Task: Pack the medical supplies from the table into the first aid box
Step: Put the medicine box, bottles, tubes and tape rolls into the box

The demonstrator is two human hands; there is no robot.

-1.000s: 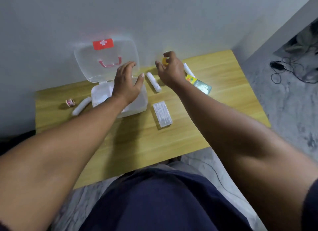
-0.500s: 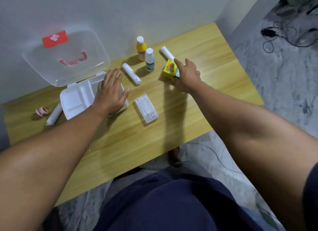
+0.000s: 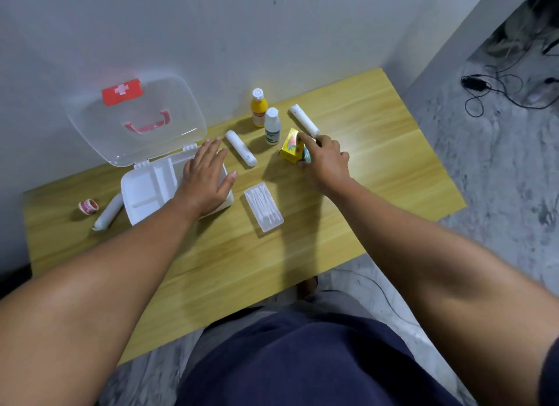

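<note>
The white first aid box [image 3: 145,191] stands open on the wooden table [image 3: 378,175], its clear lid [image 3: 136,124] leaning on the wall. My left hand [image 3: 205,179] lies flat, fingers spread, on the box's right side. My right hand [image 3: 325,160] grips a small yellow carton [image 3: 291,147] and lifts it at a tilt. Two bottles, one yellow [image 3: 259,108] and one white [image 3: 272,126], stand behind it. White gauze rolls lie at the centre [image 3: 241,148], the back right [image 3: 304,120] and the far left [image 3: 108,212]. A clear cotton swab case [image 3: 263,206] lies in front.
A small pink tape roll [image 3: 88,206] sits at the table's far left. The table backs onto a grey wall. Black cables [image 3: 496,94] lie on the marbled floor to the right. My dark shorts [image 3: 302,360] fill the bottom of the view.
My right hand moved from the bottles at the back to the yellow carton and has closed on it, tilting it up. My left hand settled flat on the box. The view tilted down.
</note>
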